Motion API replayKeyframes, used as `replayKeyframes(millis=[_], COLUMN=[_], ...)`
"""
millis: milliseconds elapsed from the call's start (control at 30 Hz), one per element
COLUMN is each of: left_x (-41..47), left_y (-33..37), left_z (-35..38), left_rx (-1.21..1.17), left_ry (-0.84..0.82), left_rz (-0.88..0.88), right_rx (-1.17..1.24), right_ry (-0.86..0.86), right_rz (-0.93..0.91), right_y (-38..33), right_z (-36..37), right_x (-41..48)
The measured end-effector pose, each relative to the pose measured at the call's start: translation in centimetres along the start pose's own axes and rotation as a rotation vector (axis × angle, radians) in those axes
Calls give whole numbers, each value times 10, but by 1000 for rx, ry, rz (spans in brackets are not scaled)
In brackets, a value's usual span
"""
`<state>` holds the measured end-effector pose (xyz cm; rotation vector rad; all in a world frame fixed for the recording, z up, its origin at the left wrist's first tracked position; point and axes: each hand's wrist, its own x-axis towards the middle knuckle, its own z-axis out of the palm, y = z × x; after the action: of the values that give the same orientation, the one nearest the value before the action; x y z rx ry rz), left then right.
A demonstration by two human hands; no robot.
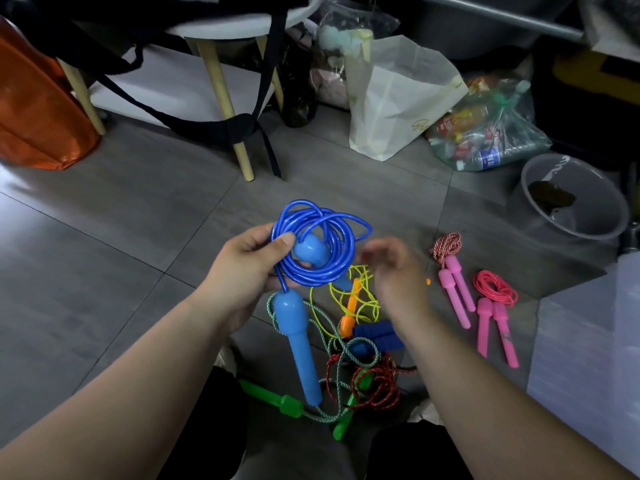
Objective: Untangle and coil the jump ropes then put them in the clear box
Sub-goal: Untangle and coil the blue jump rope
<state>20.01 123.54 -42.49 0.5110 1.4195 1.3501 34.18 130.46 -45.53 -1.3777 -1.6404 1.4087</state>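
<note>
My left hand (244,271) grips a coiled blue jump rope (313,237), thumb pressed on the loops; one light-blue handle (301,344) hangs down from it and the other sits inside the coil. My right hand (398,275) hovers just right of the coil, blurred, fingers loosely spread and holding nothing. On the floor below lies a tangled pile: a yellow rope with orange handles (349,306), a green-white rope with green handles (273,400), a red rope (377,386) and dark blue handles (377,336). Two coiled ropes with pink handles (453,268) (495,306) lie to the right.
A frosted box edge (588,341) shows at the right. A grey bucket (575,199), a white paper bag (394,98) and a clear bag of bottles (485,129) stand behind. A stool leg (239,150) and an orange bag (38,109) are at the back left.
</note>
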Motion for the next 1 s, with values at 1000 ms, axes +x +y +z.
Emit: replayKeyframes(millis=[1000], left_x=[-2], left_y=[-3], left_z=[4], left_rx=[-125], left_ry=[-129], left_rz=[-201], right_rx=[-219], right_ry=[-245], right_rz=[-275], right_y=[0], right_z=[10], right_x=[-11])
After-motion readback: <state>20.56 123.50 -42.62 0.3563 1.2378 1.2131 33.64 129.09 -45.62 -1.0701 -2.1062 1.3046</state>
